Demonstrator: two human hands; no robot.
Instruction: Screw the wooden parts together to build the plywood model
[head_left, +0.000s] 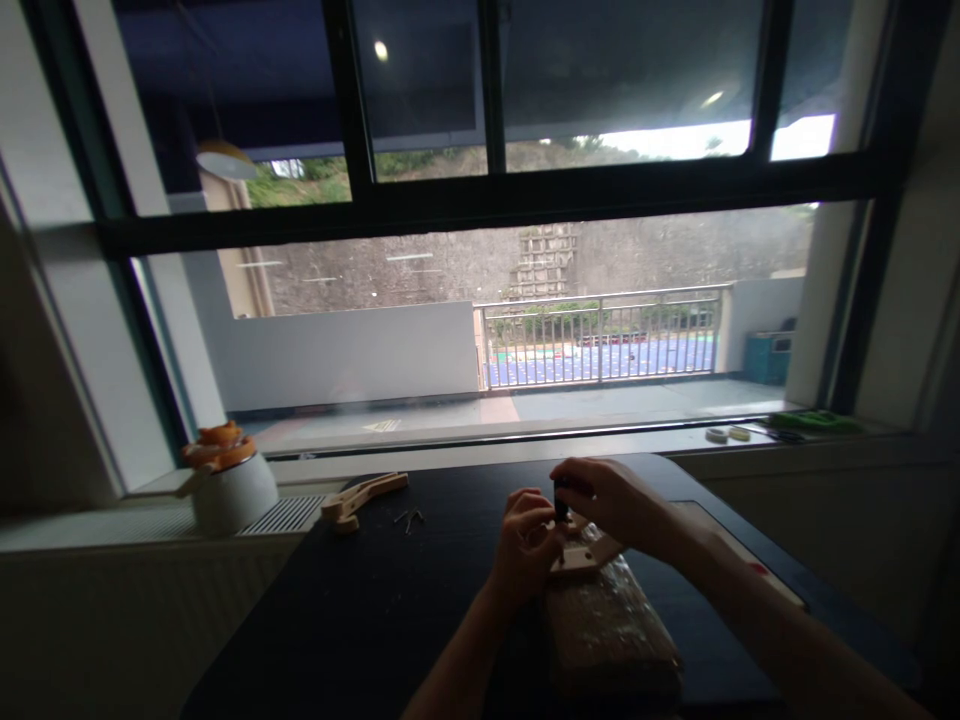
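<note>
Both my hands meet over a dark table (pixel 390 610) in front of a large window. My right hand (pixel 611 500) is closed around a small dark tool handle (pixel 560 497) held upright. My left hand (pixel 525 545) is closed in a pinch beside the tool's lower end, on something too small to make out. Under both hands lies a pale wooden part (pixel 581 556), resting on a brown block wrapped in clear plastic (pixel 611 625).
Another pale wooden piece (pixel 364 497) and a few small screws (pixel 409 518) lie at the table's far left. A white pot with an orange lid (pixel 225 480) stands on the sill. Small items (pixel 780 428) sit on the right sill. A flat board (pixel 757 570) lies at the right.
</note>
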